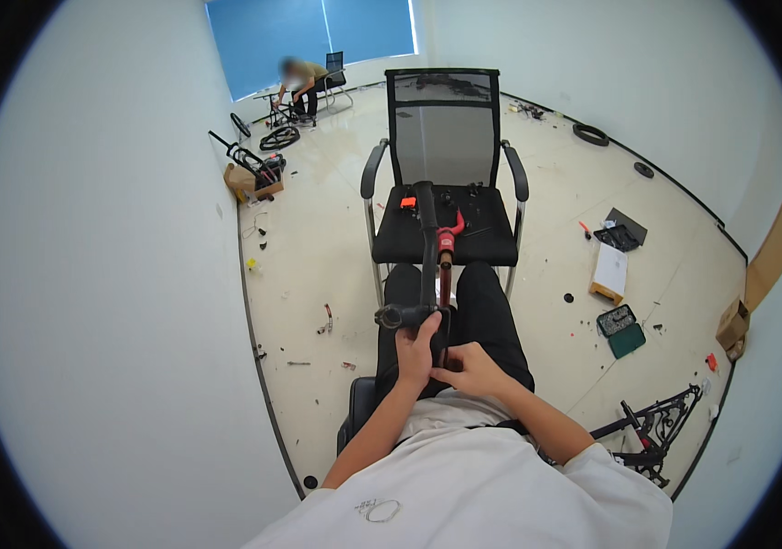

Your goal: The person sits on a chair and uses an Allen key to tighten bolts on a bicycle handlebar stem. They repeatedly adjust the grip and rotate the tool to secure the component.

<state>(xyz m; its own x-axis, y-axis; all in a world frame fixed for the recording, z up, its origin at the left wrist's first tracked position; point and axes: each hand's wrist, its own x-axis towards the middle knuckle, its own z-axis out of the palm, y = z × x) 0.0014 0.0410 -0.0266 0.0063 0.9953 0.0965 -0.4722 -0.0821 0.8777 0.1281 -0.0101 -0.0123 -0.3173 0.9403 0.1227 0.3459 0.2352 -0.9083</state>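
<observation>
Hands meet over the lap in the head view: the left hand is clenched around the black handlebar, whose far end rests on the chair seat ahead. The right hand pinches near its red stem. A steady left grip would likely help the right fingers' fine work.
</observation>
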